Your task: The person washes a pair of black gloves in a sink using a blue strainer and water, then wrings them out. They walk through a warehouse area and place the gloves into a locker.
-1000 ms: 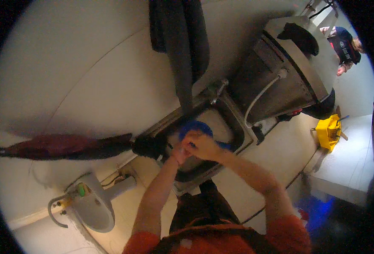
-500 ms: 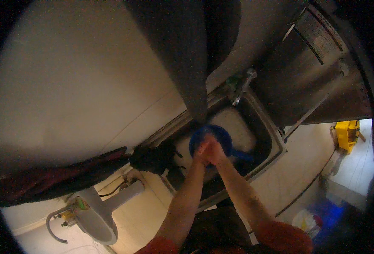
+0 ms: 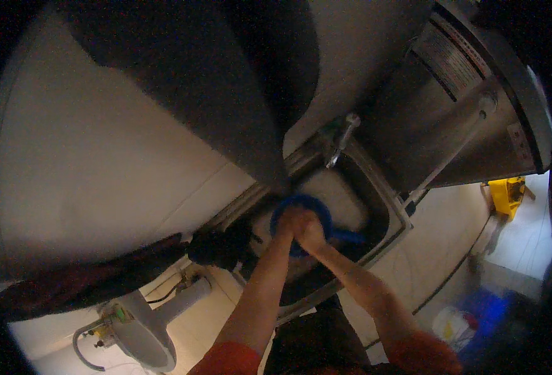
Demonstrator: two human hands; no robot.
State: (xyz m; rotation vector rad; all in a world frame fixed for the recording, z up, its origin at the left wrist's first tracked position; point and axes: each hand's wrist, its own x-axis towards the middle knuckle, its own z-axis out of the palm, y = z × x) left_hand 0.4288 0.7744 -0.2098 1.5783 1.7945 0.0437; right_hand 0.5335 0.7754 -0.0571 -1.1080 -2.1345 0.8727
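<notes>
Fingers (image 3: 296, 216) touching — spread unclear — over blue dipper (image 3: 326, 217).

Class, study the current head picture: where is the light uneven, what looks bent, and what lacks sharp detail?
Head view: dim and grainy overall, brightest on the floor at far right; head view: the edge of the steel cabinet bows near the black surround; head view: the hands, overlapping the blue dipper, look soft, their outlines merging.
</notes>
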